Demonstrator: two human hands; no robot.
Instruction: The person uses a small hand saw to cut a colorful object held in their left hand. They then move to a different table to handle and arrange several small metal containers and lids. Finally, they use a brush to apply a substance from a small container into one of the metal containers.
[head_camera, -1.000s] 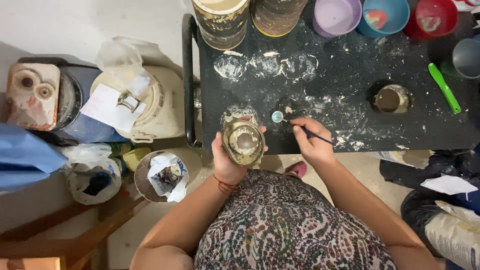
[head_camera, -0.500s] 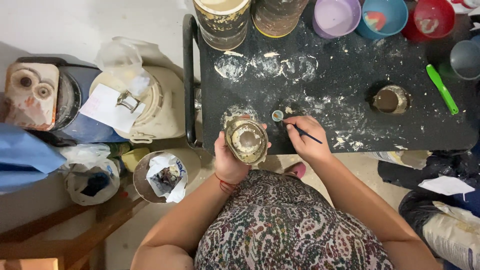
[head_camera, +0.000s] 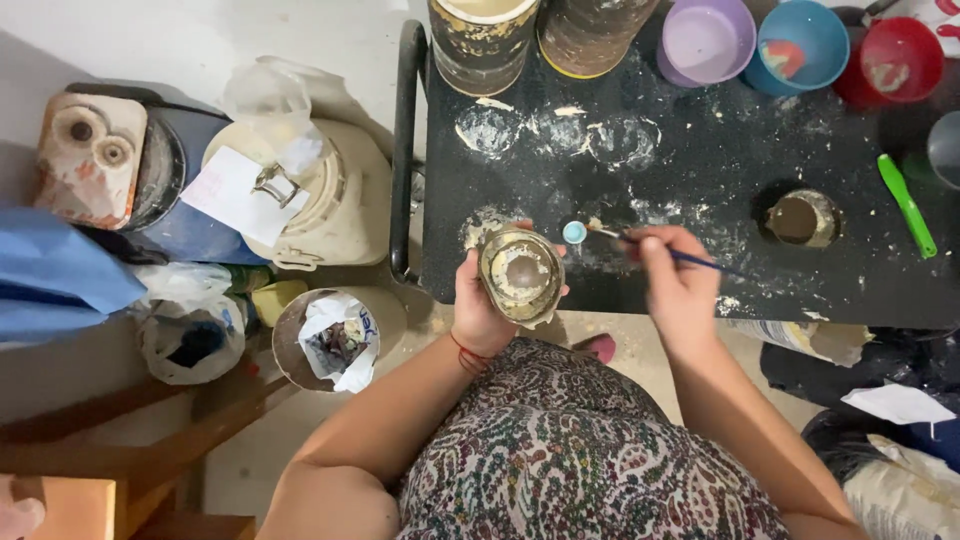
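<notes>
Overhead view of a seated person at a black, white-speckled counter (head_camera: 700, 150). The left hand (head_camera: 482, 305) has its fingers wrapped around a small round bowl-shaped mould (head_camera: 520, 275), gold-rimmed and crusted white inside, held at the counter's near edge with its opening facing up. The right hand (head_camera: 672, 278) pinches a thin blue-handled brush (head_camera: 690, 259) between clenched fingers; the brush tip points left and lies just beside a small pale-blue cap (head_camera: 574, 232) resting on the counter, right of the mould. Farther right stands a small brown-filled cup (head_camera: 800, 218), with a green tool (head_camera: 906, 205) beyond it. Along the far edge: two stained cylindrical containers (head_camera: 485, 40), then purple (head_camera: 707, 40), blue (head_camera: 800, 42) and red bowls (head_camera: 903, 55). Left of the counter, on the floor, sit a cream lidded pot (head_camera: 330, 200) and a paper-filled tin (head_camera: 335, 340).
</notes>
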